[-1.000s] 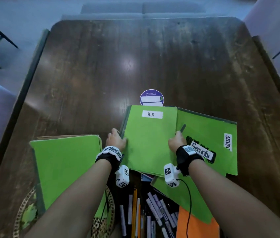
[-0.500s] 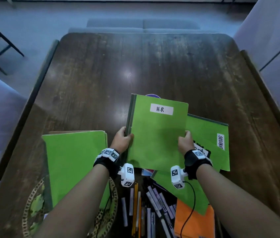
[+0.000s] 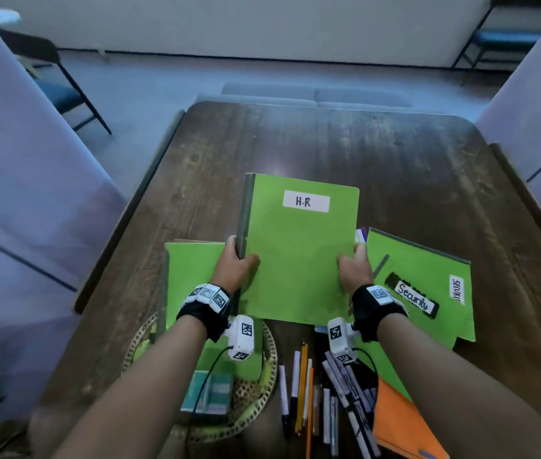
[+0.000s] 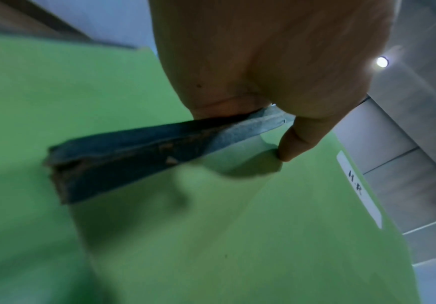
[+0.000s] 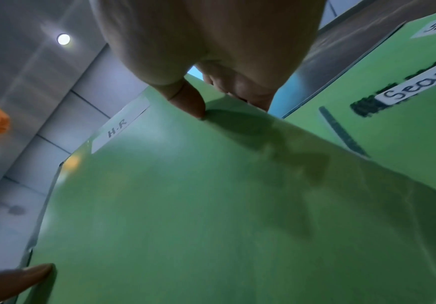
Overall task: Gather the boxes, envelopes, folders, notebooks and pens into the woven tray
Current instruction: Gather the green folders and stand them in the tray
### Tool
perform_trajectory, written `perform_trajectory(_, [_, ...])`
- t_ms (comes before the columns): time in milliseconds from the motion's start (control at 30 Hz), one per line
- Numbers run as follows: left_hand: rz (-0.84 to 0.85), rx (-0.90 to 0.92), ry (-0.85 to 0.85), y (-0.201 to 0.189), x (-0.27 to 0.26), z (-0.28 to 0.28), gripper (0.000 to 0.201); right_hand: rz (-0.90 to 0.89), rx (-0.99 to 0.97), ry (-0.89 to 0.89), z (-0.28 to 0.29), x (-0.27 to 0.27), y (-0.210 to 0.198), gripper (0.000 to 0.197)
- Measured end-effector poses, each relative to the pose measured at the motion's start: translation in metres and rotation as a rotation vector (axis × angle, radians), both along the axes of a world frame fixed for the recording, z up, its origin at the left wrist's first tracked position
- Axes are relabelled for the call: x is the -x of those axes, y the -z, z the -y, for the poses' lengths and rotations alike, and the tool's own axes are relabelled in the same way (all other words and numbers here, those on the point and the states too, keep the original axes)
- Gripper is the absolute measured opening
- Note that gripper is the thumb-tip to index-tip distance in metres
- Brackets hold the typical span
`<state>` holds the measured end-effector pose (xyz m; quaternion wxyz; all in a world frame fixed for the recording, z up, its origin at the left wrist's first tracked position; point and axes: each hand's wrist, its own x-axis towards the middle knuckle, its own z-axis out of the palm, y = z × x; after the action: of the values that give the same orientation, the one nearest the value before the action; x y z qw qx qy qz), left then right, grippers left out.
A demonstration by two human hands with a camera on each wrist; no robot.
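Observation:
A green folder labelled H.R is lifted above the table, tilted up toward me. My left hand grips its dark spine edge, thumb on the cover. My right hand pinches its right edge, thumb on top. Another green folder lies over the round woven tray at the left, with a teal box in the tray. A green folder marked Security lies on the table to the right. Several pens and pencils lie near the front edge beside an orange folder.
The dark wooden table stretches away beyond the folders. A purple round sticker peeks out behind the H.R folder. Pale upholstered seats flank the table left and right, and black-framed chairs stand farther off.
Both hands have lifted the H.R folder off the Security folder and carried it up and leftward. My head has risen, showing more of the room.

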<state>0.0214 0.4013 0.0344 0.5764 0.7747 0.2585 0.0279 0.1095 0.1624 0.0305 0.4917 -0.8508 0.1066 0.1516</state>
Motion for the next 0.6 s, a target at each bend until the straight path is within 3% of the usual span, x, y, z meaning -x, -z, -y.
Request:
perform_trajectory(100, [0.007,-0.038,-0.052,-0.002,0.028,-0.033,0.018,0.022,-0.019,-0.054,-0.034,0.018,-0.002,0.040])
perform_trajectory(300, [-0.086,-0.176,-0.124,0.010,0.078,-0.099,0.014,-0.031,0.009,-0.211,-0.090,0.062,0.012,0.043])
perform_trajectory(467, [-0.265,-0.269,-0.103,0.045,0.110,-0.143,0.013,-0.040,0.170,-0.310,-0.121,0.091,0.026,0.017])
perform_trajectory(600, [-0.362,-0.306,-0.103,0.069,0.123,-0.159,0.019,-0.057,0.289,-0.362,-0.134,0.107,0.038,0.015])
